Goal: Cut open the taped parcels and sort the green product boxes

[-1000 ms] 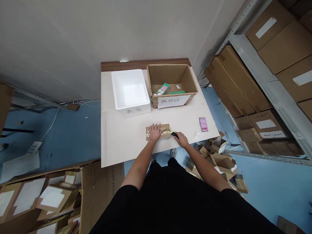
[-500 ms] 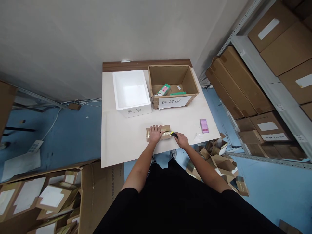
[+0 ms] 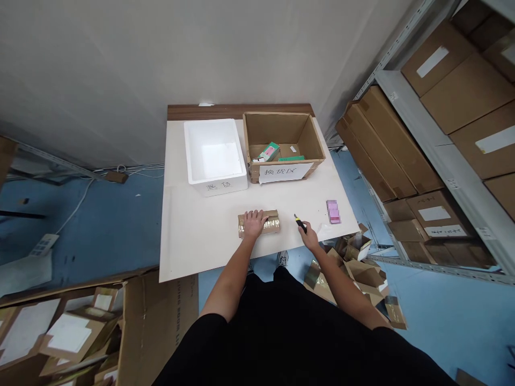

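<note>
A small brown taped parcel (image 3: 272, 224) lies near the front edge of the white table (image 3: 201, 230). My left hand (image 3: 253, 223) rests flat on its left part, fingers spread. My right hand (image 3: 310, 236) is closed round a black and yellow utility knife (image 3: 299, 222), held a short way to the right of the parcel and apart from it. A small pink box (image 3: 333, 211) lies further right on the table.
A white foam box (image 3: 215, 155) and an open cardboard box (image 3: 281, 145) with a few small packs stand at the table's back. Metal shelves with cartons (image 3: 434, 123) line the right. Torn cardboard (image 3: 362, 262) litters the blue floor; flattened boxes (image 3: 80, 332) lie at left.
My right hand has drawn the knife away from the parcel's right end, moving to the right. My left hand stays on the parcel.
</note>
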Demonstrator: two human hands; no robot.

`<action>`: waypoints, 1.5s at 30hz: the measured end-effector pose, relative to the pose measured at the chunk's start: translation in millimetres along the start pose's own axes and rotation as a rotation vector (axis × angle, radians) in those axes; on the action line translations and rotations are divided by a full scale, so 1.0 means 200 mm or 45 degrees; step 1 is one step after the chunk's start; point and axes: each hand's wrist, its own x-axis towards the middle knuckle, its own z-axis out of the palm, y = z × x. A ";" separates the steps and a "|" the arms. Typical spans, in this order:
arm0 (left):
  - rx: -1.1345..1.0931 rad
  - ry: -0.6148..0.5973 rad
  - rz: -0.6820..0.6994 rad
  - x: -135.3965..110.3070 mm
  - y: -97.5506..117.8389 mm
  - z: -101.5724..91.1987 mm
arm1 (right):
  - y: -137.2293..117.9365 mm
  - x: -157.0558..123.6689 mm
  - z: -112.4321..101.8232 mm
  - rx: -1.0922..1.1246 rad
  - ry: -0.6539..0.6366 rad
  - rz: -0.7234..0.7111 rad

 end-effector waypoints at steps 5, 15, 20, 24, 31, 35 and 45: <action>0.016 -0.042 0.026 -0.04 0.01 -0.02 | -0.25 0.02 0.36 0.401 -0.007 0.160; 0.023 -0.256 -0.261 -0.14 0.04 -0.16 | -0.53 0.34 0.46 0.219 0.099 0.273; -0.043 -0.505 -0.177 -0.22 0.08 -0.18 | -0.63 0.55 0.35 0.253 0.082 0.191; 0.104 -0.484 0.264 -0.15 0.08 -0.19 | -0.49 0.50 0.26 0.548 0.113 0.175; 0.223 -0.692 0.725 0.00 0.09 -0.16 | -0.12 0.06 0.35 0.529 -0.030 0.202; 0.195 -0.548 0.537 -0.09 0.09 -0.17 | -0.18 0.09 0.39 0.335 0.032 0.242; 0.125 -0.232 -0.118 -0.21 0.12 -0.19 | -0.71 0.46 0.41 -0.069 -0.201 -0.103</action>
